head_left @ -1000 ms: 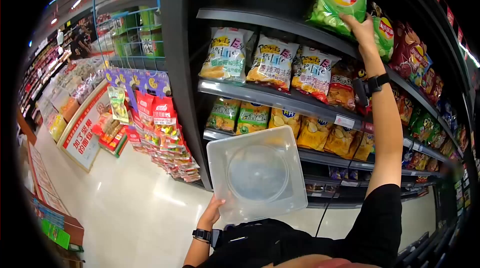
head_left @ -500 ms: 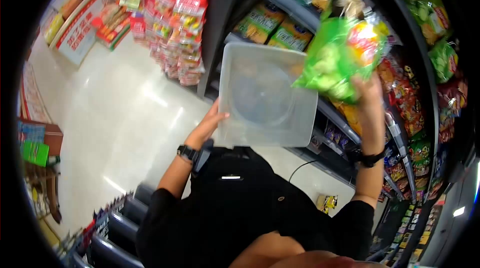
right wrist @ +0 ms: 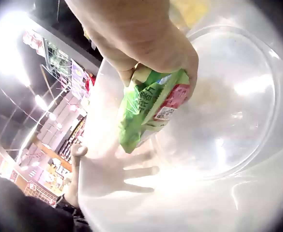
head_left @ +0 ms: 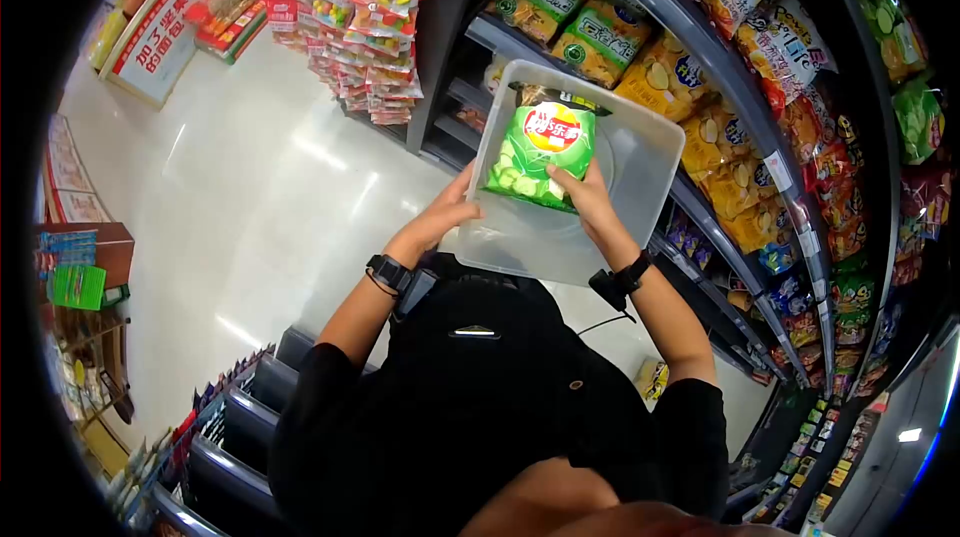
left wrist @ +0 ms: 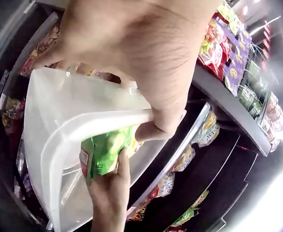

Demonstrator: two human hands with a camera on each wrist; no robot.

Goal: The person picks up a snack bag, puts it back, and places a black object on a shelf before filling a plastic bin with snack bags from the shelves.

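A green bag of chips (head_left: 545,142) with a yellow and red logo is inside a translucent plastic tub (head_left: 640,172), towards its left side. My right hand (head_left: 592,202) grips the bag by its lower end, thumb on the front face and fingers behind. With its thumb over the rim, my left hand (head_left: 440,217) holds the tub's left wall. The right wrist view shows the fingers of the left hand (right wrist: 131,176) through the wall, below the end of the bag (right wrist: 148,108). In the left wrist view the tub wall (left wrist: 78,101) partly hides the bag.
Shelves of snack bags run along the right, with yellow chip bags (head_left: 720,167) close beside the tub. Red candy packets (head_left: 370,27) hang at the shelf end. A yellow packet (head_left: 652,377) lies low, near the right elbow. Glossy floor (head_left: 240,227) stretches to the left.
My right hand has brought the bag of chips down from the upper shelf and into the tub. The head view has tilted downward. My left hand keeps its hold on the tub.
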